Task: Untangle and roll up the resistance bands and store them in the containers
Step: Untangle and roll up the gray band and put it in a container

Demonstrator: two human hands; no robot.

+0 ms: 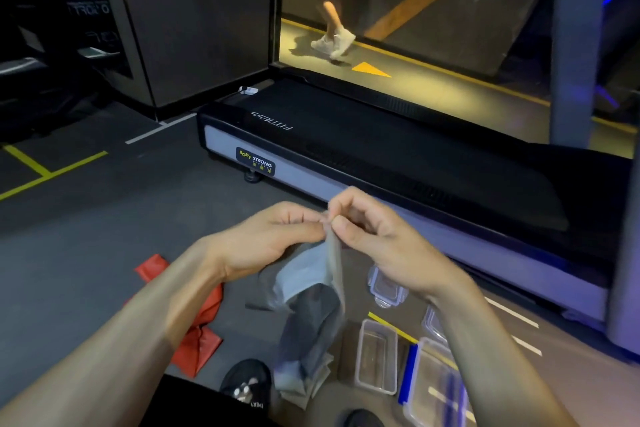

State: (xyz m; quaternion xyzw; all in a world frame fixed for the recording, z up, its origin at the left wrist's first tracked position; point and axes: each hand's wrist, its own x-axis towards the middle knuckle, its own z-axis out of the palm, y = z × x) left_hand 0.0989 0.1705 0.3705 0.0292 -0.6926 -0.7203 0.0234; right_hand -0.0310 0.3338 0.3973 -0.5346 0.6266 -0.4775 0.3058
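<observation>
A grey and pale blue resistance band (311, 291) hangs in folds from my two hands down to the floor. My left hand (273, 239) and my right hand (374, 229) pinch its top edge together, fingertips touching. A red resistance band (204, 326) lies crumpled on the floor under my left forearm. An open clear container (377, 357) stands on the floor to the right of the hanging band. A second clear container with blue clips (433, 385) sits at the lower right, and a small clear container (386, 288) lies below my right wrist.
A black treadmill (381, 156) runs across the floor just beyond my hands. My black shoes (247, 381) show at the bottom. Yellow floor tape (52, 173) marks the left. Beyond a glass panel a person (332, 0) walks past.
</observation>
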